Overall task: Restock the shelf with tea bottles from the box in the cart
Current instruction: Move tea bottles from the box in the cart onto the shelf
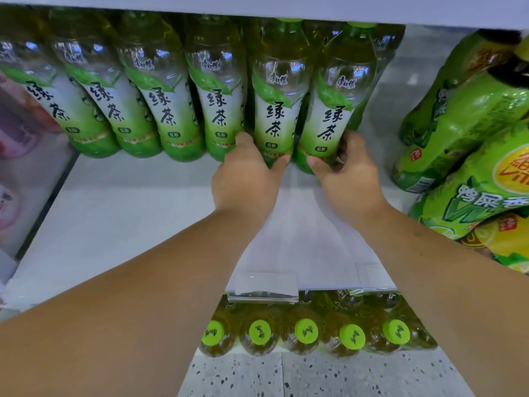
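Observation:
Several green tea bottles with white-green labels stand in a row at the back of a white shelf (pixel 128 213). My left hand (pixel 246 173) grips the base of one bottle (pixel 276 110) in that row. My right hand (pixel 347 173) grips the base of the bottle (pixel 332 116) just to its right, the last one in the row. Both bottles stand upright on the shelf, side by side. Neither the box nor the cart is in view.
Bright green bottles of another drink (pixel 469 116) crowd the right side of the shelf. On the shelf below, a row of bottles with green caps (pixel 306 330) shows. A pinkish pack (pixel 17 130) sits far left. A price-tag holder (pixel 263 287) hangs at the shelf's front edge.

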